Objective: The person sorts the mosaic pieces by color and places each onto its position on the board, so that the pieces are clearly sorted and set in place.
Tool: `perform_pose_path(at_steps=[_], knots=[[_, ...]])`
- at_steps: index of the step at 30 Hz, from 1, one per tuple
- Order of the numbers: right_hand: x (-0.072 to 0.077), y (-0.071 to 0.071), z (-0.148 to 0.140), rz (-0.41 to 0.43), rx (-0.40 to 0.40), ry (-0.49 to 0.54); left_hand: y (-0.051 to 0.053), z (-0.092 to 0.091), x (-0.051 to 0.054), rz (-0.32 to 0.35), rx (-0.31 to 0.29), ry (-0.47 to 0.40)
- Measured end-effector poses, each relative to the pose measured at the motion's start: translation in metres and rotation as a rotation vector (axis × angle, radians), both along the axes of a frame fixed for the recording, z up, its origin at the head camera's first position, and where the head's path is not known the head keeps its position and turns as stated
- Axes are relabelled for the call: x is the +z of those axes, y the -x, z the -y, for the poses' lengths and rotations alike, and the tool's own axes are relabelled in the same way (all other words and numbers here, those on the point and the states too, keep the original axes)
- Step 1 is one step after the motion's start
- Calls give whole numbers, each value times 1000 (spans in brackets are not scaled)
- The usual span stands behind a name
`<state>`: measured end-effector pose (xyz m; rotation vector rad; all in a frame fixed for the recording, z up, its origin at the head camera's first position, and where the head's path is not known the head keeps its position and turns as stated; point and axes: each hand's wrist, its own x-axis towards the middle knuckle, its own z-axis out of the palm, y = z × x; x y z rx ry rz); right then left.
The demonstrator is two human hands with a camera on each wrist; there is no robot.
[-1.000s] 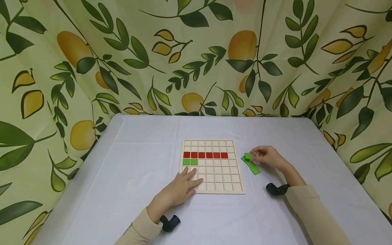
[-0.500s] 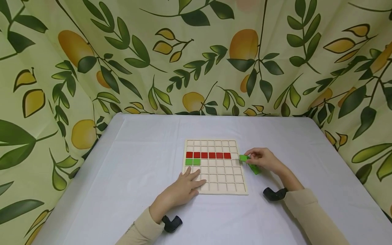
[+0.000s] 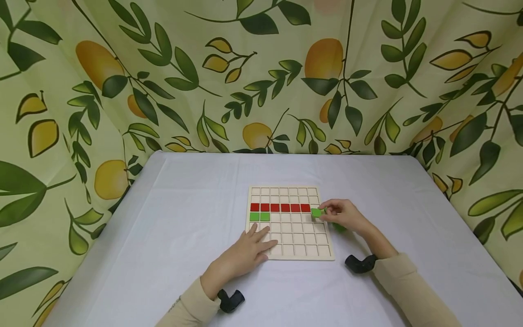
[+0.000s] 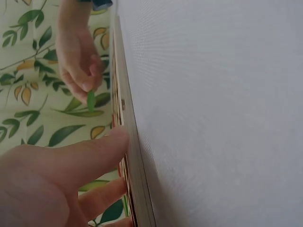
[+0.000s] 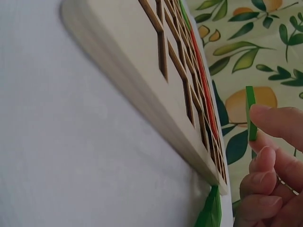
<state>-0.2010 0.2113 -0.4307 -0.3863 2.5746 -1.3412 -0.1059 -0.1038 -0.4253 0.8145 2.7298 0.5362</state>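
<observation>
A pale wooden grid board lies on the table, with a row of red squares and two green squares just below that row at the left. My left hand rests spread on the board's lower left, thumb at its near edge in the left wrist view. Between thumb and fingertips, my right hand pinches a green tile, held above the board's right edge; the right wrist view shows this tile edge-on. More green tiles lie beside the board, partly hidden under the right hand.
A white cloth covers the table. Behind it hangs a curtain printed with leaves and fruit. A black curved device sits at each wrist, the left one and the right one.
My right hand has moved left from the green pile, carrying a green tile over the board's edge. The board has shifted slightly right, with my left hand still on it.
</observation>
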Motion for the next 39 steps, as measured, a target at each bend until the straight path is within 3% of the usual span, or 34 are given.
perform_pose_path(at_steps=[21,39], knots=[[4,-11,34,0,18,80,-1,1,2,1,12,33],[-2,-10,48,-13,12,60,-5,0,7,13,16,52]])
